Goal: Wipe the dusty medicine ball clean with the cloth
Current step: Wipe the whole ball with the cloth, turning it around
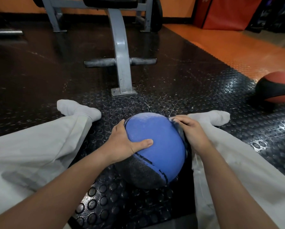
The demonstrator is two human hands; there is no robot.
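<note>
Two socks, two hands, two balls, one cloth and one bench are in view. The left sock (77, 108) lies at 9 o'clock, on the studded black mat (171, 76). The left hand (122, 142) cups the ball (156, 146) at the ball's 9 o'clock, fingers curved round its far side and thumb laid across the top. The ball sits on the mat between the spread legs, low at 6 o'clock of the view. It is blue with black seams, a pale dusty film covers its 12 o'clock edge, and a greyed black panel shows at its 7 o'clock. The grey bench (122, 55) frame stands beyond it at 12 o'clock. The cloth (179, 131) shows only as a thin pale strip at the ball's 2 o'clock, pinned against it by the right hand (191, 131), whose fingers bend over it. The right sock (217, 117) lies just past that hand. A red-and-black ball (277, 88) rests well apart at 3 o'clock, by the orange floor.
</note>
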